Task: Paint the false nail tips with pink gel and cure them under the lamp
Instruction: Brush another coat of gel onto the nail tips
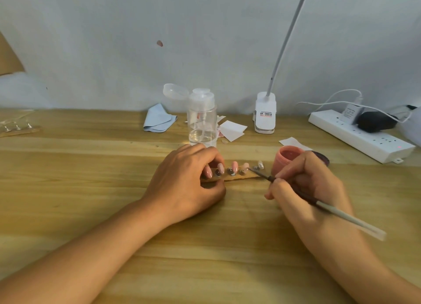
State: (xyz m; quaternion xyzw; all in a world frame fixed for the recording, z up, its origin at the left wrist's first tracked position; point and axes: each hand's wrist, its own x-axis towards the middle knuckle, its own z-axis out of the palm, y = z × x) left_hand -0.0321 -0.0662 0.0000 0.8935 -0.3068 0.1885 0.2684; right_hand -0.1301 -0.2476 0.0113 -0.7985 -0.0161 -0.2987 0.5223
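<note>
On the surface [227,246]: gel brushed onto a nail tip [245,166].
Fingers of the left hand [184,183] grip the strip [234,178]; the right hand [312,185] pinches the brush [341,214]; thin, even strokes advised.

A pale, blue-grey wall [114,41] rose behind the light wooden surface [91,167], whose grain ran sideways; one small reddish mark [160,43] blotted the wall.

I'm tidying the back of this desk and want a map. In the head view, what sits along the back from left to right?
From the left: stick of clear nail tips → blue cloth → pump bottle → clip lamp → power strip.
</note>
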